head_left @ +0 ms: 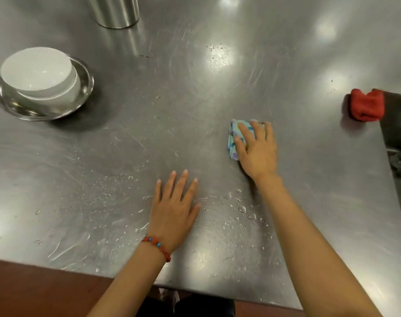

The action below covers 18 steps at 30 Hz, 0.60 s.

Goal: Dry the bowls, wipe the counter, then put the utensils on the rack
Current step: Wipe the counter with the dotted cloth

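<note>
The right hand (256, 149) lies palm down on a folded blue patterned cloth (235, 139), fingers spread and pressing it flat against the stainless steel counter (195, 92); the cloth shows past the fingertips and to the left of the hand. The left hand (175, 211) rests flat on the bare steel nearer the person, fingers fanned wide and holding nothing, with a red and blue beaded bracelet (157, 245) at its wrist. Water droplets (243, 209) and smears cover the counter between and around both hands. Far to the left of the left hand, two stacked white bowls (38, 72) sit upside down in a shallow steel dish (80, 92). Beyond them a steel cylinder (115, 10) stands at the far edge of view. Well to the right of the right hand, a crumpled red cloth (366, 105) lies at the counter's edge.
</note>
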Motion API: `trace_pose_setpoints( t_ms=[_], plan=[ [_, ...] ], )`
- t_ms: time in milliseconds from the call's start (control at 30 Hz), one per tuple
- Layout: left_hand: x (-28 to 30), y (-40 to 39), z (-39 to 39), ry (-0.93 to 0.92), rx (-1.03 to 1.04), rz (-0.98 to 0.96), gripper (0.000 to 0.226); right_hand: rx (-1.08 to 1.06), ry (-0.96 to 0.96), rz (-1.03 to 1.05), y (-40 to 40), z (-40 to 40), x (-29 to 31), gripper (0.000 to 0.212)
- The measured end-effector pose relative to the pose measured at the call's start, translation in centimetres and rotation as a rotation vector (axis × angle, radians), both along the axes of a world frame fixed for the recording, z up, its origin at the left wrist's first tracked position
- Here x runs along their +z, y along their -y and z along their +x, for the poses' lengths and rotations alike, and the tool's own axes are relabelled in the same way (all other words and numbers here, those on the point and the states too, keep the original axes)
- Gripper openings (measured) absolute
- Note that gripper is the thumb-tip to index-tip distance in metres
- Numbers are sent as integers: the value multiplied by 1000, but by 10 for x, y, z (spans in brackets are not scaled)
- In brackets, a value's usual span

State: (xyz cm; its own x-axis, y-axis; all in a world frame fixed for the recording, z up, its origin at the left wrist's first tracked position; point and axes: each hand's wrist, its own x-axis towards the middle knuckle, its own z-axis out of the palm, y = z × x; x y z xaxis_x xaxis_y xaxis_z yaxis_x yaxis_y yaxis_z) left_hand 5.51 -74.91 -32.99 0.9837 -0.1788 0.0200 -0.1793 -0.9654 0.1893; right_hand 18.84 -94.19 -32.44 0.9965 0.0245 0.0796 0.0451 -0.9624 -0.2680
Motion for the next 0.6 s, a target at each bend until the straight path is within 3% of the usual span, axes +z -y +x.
trace_pose_setpoints(
  t_ms=[133,233,433,600],
  plan=[
    [5,-2,1,-16,-23,-28,57,147,35,6,-14,-104,-3,44],
    [8,-5,-2,-14,-35,-50,58,210,-27,-12,3,-113,-3,46],
    [19,-15,-18,26,-40,-74,57,-157,-39,7,17,-69,1,42],
    [19,-42,-37,22,24,-114,47,-21,-18,-8,-36,-164,1,47]
  ],
)
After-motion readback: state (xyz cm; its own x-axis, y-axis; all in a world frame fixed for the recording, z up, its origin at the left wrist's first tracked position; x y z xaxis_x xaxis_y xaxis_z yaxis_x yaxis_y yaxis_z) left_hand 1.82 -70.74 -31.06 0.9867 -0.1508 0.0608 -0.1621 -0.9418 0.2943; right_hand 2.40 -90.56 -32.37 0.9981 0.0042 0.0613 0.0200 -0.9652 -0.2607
